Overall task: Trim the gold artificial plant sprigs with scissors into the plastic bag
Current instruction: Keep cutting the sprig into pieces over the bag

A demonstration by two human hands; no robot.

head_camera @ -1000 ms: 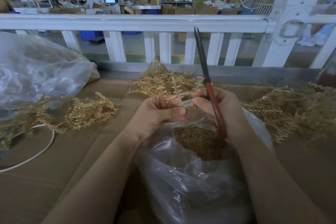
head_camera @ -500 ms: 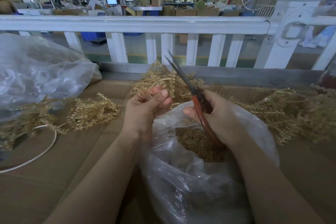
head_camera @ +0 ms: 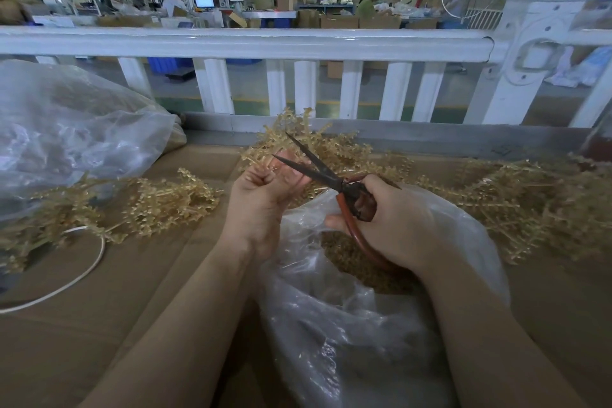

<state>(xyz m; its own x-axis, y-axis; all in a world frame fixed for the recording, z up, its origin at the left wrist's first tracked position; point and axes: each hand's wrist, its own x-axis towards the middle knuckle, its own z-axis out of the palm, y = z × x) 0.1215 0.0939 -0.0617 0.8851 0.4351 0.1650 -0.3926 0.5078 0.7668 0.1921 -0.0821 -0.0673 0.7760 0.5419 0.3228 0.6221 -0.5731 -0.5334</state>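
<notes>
Left hand (head_camera: 265, 195) pinches a gold sprig (head_camera: 261, 161) in curled fingers; right hand (head_camera: 394, 225) grips the scissors (head_camera: 334, 180), blades apart just above that pinch. I'd snip close to the fingers, over the plastic bag (head_camera: 347, 325) right below both hands.

Gold sprigs (head_camera: 334, 149); red-handled dark-bladed scissors (head_camera: 344, 189); clear bag (head_camera: 347, 341); white railing (head_camera: 245, 41).

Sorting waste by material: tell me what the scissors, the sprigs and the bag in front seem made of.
Scissors: dark, dull metal blades; glossy red-brown handles, probably coated.
Sprig gripped in the left hand: stiff moulded plastic by its look, pale gold finish.
Plastic bag: thin clear film, crinkled and shiny, trimmings visible through it.
</notes>
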